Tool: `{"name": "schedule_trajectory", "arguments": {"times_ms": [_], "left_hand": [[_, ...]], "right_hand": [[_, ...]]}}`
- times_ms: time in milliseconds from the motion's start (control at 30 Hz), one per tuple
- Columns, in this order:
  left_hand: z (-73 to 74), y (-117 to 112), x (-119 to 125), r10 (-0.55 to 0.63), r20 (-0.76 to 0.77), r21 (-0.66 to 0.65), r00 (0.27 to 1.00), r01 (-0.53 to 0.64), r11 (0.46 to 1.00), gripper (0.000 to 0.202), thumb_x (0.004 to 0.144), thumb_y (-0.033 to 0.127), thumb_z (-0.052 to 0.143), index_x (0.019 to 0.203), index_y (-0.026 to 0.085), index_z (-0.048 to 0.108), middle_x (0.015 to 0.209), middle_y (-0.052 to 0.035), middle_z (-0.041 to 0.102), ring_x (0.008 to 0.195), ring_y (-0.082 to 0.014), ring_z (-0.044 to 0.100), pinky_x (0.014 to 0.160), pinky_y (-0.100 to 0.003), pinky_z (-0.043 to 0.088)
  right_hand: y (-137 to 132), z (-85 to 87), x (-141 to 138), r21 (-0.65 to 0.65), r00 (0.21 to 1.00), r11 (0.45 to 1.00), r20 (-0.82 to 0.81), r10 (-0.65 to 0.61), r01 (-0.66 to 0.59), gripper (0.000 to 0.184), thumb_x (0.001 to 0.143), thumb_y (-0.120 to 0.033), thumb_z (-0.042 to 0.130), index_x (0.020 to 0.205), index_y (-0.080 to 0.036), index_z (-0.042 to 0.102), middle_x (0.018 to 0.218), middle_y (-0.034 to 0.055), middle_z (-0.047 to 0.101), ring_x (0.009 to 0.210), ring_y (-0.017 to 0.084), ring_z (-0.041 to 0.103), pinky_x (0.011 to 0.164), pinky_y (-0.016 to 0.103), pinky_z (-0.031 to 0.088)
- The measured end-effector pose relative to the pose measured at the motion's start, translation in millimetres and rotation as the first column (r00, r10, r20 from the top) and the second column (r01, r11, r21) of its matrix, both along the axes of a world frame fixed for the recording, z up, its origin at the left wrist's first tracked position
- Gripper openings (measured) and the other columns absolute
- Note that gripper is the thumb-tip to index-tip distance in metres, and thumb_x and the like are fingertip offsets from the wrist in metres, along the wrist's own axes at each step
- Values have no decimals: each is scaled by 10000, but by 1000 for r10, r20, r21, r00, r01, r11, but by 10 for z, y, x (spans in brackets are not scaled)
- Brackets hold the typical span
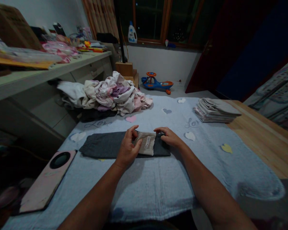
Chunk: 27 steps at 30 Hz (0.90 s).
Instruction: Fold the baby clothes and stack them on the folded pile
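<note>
Our left hand (128, 147) is curled, its thumb and fingers closed around the left edge of a folded beige cloth panel (147, 143) with a small printed label. The panel lies on top of a flat-folded dark grey garment (103, 145), and we cannot tell whether the two are one piece. Our right hand (169, 137) is more open, its fingers nearly flat and reaching toward the panel's right end, with the fingertips (156, 130) on or just beside it. The garment lies near the middle of a pale blue towelling cover (144, 198) with heart patches, spread over a wooden table (261, 134). Beyond our hands, a heap of crumpled light-coloured clothes (115, 94) sits at the far left of the cover, and a neat stack of folded clothes (216, 110) sits at the far right. A pink phone (46, 182) lies back up near the cover's left edge. Farther off, a blue and orange ride-on toy (157, 83) stands on the floor, and a white detergent bottle (132, 33) stands on the windowsill.
</note>
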State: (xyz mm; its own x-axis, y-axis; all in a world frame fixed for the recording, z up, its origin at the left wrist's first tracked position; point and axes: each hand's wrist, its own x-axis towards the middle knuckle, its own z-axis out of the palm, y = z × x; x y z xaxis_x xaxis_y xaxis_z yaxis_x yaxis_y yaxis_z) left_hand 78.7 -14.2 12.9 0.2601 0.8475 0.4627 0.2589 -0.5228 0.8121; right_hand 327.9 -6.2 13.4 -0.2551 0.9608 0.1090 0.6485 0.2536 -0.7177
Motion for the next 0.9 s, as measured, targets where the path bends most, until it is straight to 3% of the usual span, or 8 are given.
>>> {"name": "schedule_trajectory", "arguments": {"times_ms": [100, 200, 433, 600, 767, 900], "left_hand": [[14, -16, -2, -9, -1, 43, 1000, 9, 999, 564, 844, 148, 587, 1374, 254, 425, 974, -4, 480, 876, -131, 520, 858, -275, 446], [39, -40, -2, -3, -11, 102, 1000, 4, 995, 533, 845, 150, 592, 1350, 254, 454, 995, -14, 495, 903, -137, 530, 872, -283, 455], [73, -55, 1, 125, -51, 121, 991, -118, 986, 539, 808, 136, 578, 1326, 236, 468, 953, -10, 501, 857, -142, 540, 840, -283, 478], [68, 16, 6, 259, -218, 12, 941, -262, 965, 526, 766, 113, 531, 1285, 189, 496, 1015, -45, 521, 857, -171, 566, 796, -309, 506], [53, 69, -6, 284, -405, -5, 869, -312, 950, 534, 753, 98, 505, 1282, 167, 498, 1080, -82, 540, 989, -224, 586, 905, -370, 499], [33, 64, -6, 265, -588, -24, 764, -345, 938, 530, 799, 127, 499, 1327, 160, 482, 1162, -112, 524, 980, -242, 611, 886, -381, 514]], "right_hand": [[-7, -21, 16, 24, 998, 999, -46, 44, -43, 608, 595, -129, 457, 1152, -194, 690, 1200, 71, 674, 1165, 263, 545, 1041, 434, 369], [-7, -38, 9, 31, 997, 997, -26, 69, -68, 588, 579, -136, 456, 1108, -190, 707, 1145, 66, 693, 1118, 265, 560, 1030, 436, 369], [-6, -77, 121, 17, 991, 999, 130, -39, 37, 528, 592, -152, 474, 1051, -212, 726, 927, 39, 697, 979, 253, 581, 915, 387, 421], [-19, -77, 190, 4, 989, 998, 128, -69, 69, 480, 622, -159, 487, 1043, -213, 711, 888, 37, 672, 910, 231, 575, 870, 375, 428], [-30, -97, 136, 14, 984, 993, 131, -119, 118, 466, 657, -153, 500, 1081, -192, 691, 887, 45, 656, 901, 227, 563, 852, 369, 413], [-58, -131, 83, 39, 974, 991, 181, -136, 131, 454, 695, -161, 526, 1125, -204, 663, 900, 37, 643, 906, 221, 549, 880, 378, 396]]}}
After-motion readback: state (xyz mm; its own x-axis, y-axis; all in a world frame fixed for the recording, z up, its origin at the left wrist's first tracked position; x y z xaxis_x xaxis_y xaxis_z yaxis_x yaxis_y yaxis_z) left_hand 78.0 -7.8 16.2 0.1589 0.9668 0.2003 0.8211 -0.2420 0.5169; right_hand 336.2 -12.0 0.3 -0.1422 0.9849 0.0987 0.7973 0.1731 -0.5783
